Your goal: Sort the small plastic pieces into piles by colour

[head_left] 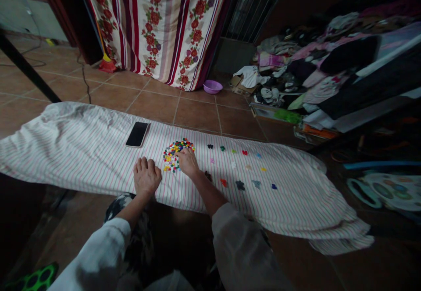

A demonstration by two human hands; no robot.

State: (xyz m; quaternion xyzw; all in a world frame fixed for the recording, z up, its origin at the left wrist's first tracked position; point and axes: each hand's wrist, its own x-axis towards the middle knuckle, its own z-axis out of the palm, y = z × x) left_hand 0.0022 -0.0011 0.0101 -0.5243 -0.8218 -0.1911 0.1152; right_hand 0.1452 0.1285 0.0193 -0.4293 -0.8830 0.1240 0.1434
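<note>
A loose pile of small beads (170,152) in many colours lies on the striped cloth (98,150). My right hand (188,163) reaches into the right side of this pile, its fingertips pinched together and pointing left. Whatever sits between those fingertips is too small to make out. Just left of the pile, my left hand (147,177) rests on the cloth with its fingers stretched forward, holding nothing. Right of the pile, small single-colour groups are set out in rows, among them a red group (244,152), an orange group (224,182) and a dark grey group (240,185).
A phone (137,134) lies on the cloth beyond my left hand. On the tiled floor behind stand a purple basin (212,87) and a red broom head (107,65) by a flowered curtain (164,27). Heaped clothes (312,62) fill the right side.
</note>
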